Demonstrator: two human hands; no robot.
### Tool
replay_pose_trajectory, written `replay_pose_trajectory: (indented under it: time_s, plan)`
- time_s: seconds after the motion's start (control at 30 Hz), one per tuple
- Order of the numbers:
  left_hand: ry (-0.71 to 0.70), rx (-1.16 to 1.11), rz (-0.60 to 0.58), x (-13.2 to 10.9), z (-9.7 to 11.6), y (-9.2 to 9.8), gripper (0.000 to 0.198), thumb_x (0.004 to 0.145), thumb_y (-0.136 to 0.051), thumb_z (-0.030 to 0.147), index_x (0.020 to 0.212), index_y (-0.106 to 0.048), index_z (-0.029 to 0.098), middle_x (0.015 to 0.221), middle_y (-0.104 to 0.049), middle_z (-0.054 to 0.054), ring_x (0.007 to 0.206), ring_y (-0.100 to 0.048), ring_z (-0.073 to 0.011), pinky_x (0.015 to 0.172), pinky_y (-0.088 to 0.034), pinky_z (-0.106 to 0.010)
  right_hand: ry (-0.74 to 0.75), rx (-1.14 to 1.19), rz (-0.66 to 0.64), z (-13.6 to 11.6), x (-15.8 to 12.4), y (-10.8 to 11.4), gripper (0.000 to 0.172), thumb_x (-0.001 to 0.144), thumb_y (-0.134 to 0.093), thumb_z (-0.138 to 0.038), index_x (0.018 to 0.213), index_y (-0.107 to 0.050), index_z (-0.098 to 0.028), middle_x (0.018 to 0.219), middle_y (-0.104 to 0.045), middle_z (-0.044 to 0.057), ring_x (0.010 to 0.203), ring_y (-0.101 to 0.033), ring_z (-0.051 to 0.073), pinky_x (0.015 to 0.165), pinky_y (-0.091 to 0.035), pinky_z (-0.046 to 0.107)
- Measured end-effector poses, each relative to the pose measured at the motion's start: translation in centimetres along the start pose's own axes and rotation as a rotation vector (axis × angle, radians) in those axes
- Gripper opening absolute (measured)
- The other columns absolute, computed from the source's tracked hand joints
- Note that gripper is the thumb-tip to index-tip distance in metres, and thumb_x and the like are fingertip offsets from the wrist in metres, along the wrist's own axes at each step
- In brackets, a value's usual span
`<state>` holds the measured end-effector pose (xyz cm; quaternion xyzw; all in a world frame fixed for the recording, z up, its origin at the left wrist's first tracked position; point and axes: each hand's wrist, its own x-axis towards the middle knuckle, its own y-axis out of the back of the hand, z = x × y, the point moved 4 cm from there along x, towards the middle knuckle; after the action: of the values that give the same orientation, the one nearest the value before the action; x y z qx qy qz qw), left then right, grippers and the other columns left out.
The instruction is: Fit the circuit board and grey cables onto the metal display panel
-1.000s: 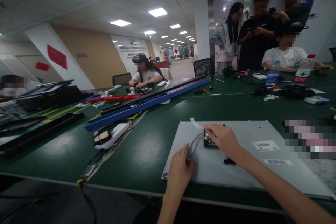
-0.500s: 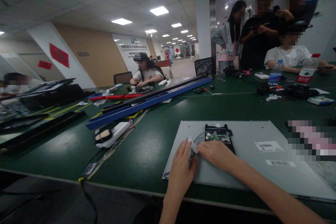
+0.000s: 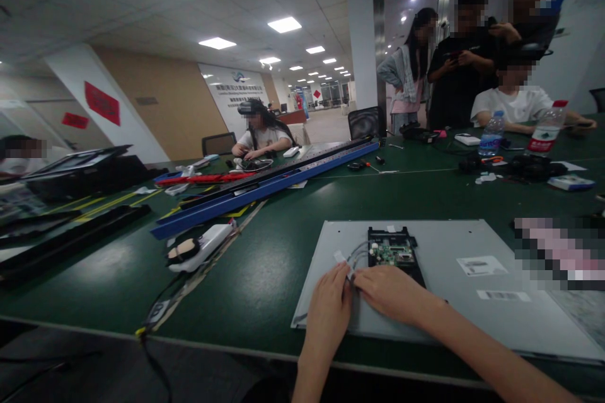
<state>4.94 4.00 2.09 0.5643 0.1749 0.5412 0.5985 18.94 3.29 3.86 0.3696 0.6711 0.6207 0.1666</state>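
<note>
A flat grey panel (image 3: 439, 242) lies on the green table, with a green circuit board (image 3: 397, 254) in a black frame on top. Thin grey cables (image 3: 358, 250) curve from the board's left side down to my fingertips. My left hand (image 3: 329, 296) is closed over these cables, its fingers pressed together against the panel. A small whitish strip of tape (image 3: 339, 257) sticks out above its fingertips. Beside it, my right hand (image 3: 391, 288) has curled fingers pinching by the cables and tape. What exactly lies between its fingertips is hidden.
Left of the panel sits a white device with a black strap (image 3: 201, 245). Long blue rails (image 3: 269, 186) cross the table behind. Two bottles (image 3: 491, 133) and black gear (image 3: 534, 167) stand at the back right. Several people sit or stand around.
The tape that stood up between my hands now lies lower, nearer the panel. My left fingers have come down and closer together; my right hand has shifted slightly down.
</note>
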Motion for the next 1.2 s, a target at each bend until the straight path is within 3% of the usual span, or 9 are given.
replay_pose_trajectory:
  time_s: [0.13, 0.3, 0.4, 0.53, 0.63, 0.73, 0.93, 1.07, 1.2]
  plan:
    - [0.125, 0.010, -0.030, 0.9, 0.7, -0.1, 0.031, 0.093, -0.043, 0.013, 0.118, -0.061, 0.014, 0.120, -0.067, -0.014, 0.113, -0.063, -0.0248, 0.100, -0.048, -0.042, -0.067, 0.131, -0.012, -1.1, -1.6, 0.5, 0.040, 0.092, -0.051, -0.025, 0.127, -0.059, -0.006, 0.130, -0.063, 0.019, 0.122, -0.057, 0.028, 0.106, -0.042, 0.041]
    - [0.207, 0.023, -0.039, 1.7, 1.3, 0.0, 0.028, 0.091, -0.047, 0.011, 0.115, -0.060, 0.015, 0.114, -0.068, -0.013, 0.111, -0.063, -0.0242, 0.098, -0.047, -0.038, -0.137, 0.282, -0.052, -1.3, -3.7, -0.1, 0.066, 0.093, -0.050, -0.043, 0.149, -0.037, -0.010, 0.153, -0.040, 0.016, 0.142, -0.035, 0.027, 0.119, -0.024, 0.044]
    - [0.211, 0.014, -0.057, 1.7, 1.2, -0.1, 0.029, 0.091, -0.047, 0.011, 0.117, -0.057, 0.014, 0.116, -0.067, -0.013, 0.111, -0.063, -0.0241, 0.098, -0.046, -0.038, -0.149, 0.334, -0.089, -1.7, -4.2, 0.2, 0.069, 0.094, -0.047, -0.045, 0.153, -0.031, -0.012, 0.157, -0.032, 0.013, 0.146, -0.027, 0.025, 0.121, -0.017, 0.044]
    - [0.197, 0.011, -0.046, 1.5, 1.0, -0.3, 0.031, 0.091, -0.047, 0.012, 0.120, -0.056, 0.013, 0.119, -0.066, -0.014, 0.113, -0.061, -0.0244, 0.100, -0.045, -0.039, -0.165, 0.379, -0.091, -1.7, -5.9, 1.6, 0.064, 0.093, -0.050, -0.043, 0.150, -0.038, -0.015, 0.156, -0.036, 0.010, 0.144, -0.032, 0.024, 0.121, -0.021, 0.042]
    - [0.186, 0.023, -0.007, 1.2, 1.0, -0.4, 0.032, 0.090, -0.047, 0.013, 0.121, -0.056, 0.015, 0.119, -0.066, -0.013, 0.114, -0.061, -0.0252, 0.100, -0.046, -0.041, -0.265, 0.379, -0.020, 0.2, -9.1, 2.6, 0.055, 0.097, -0.044, -0.045, 0.147, -0.045, -0.023, 0.154, -0.041, 0.006, 0.141, -0.037, 0.024, 0.118, -0.028, 0.044]
    - [0.157, 0.018, 0.045, 0.9, 1.1, -0.5, 0.030, 0.088, -0.050, 0.013, 0.117, -0.059, 0.017, 0.124, -0.065, -0.013, 0.117, -0.060, -0.0263, 0.101, -0.046, -0.043, -0.485, 0.268, 0.109, 4.3, -14.0, 2.9, 0.054, 0.098, -0.039, -0.050, 0.146, -0.046, -0.027, 0.154, -0.040, 0.005, 0.141, -0.036, 0.027, 0.117, -0.029, 0.050]
    - [0.129, -0.011, 0.114, 0.7, 1.5, -0.4, 0.028, 0.088, -0.054, 0.015, 0.116, -0.059, 0.016, 0.132, -0.059, -0.015, 0.121, -0.057, -0.0289, 0.102, -0.046, -0.048, -0.630, 0.052, 0.157, 11.1, -23.4, 0.5, 0.063, 0.092, -0.045, -0.056, 0.148, -0.043, -0.027, 0.157, -0.034, 0.006, 0.143, -0.031, 0.033, 0.115, -0.030, 0.056]
    - [0.110, -0.028, 0.230, 0.4, 1.8, 0.0, 0.030, 0.090, -0.052, 0.016, 0.119, -0.057, 0.017, 0.135, -0.055, -0.015, 0.124, -0.053, -0.0288, 0.103, -0.044, -0.050, -0.647, -0.033, 0.123, 11.6, -25.7, -0.8, 0.059, 0.094, -0.043, -0.056, 0.146, -0.045, -0.030, 0.157, -0.034, 0.005, 0.144, -0.030, 0.033, 0.115, -0.030, 0.058]
    - [0.068, -0.048, 0.389, 0.1, 2.3, 0.9, 0.028, 0.091, -0.052, 0.017, 0.119, -0.057, 0.019, 0.134, -0.055, -0.014, 0.129, -0.049, -0.0282, 0.106, -0.041, -0.050, -0.641, -0.073, 0.095, 10.8, -25.4, -1.0, 0.058, 0.096, -0.037, -0.054, 0.149, -0.040, -0.030, 0.159, -0.030, 0.002, 0.146, -0.026, 0.030, 0.116, -0.027, 0.056]
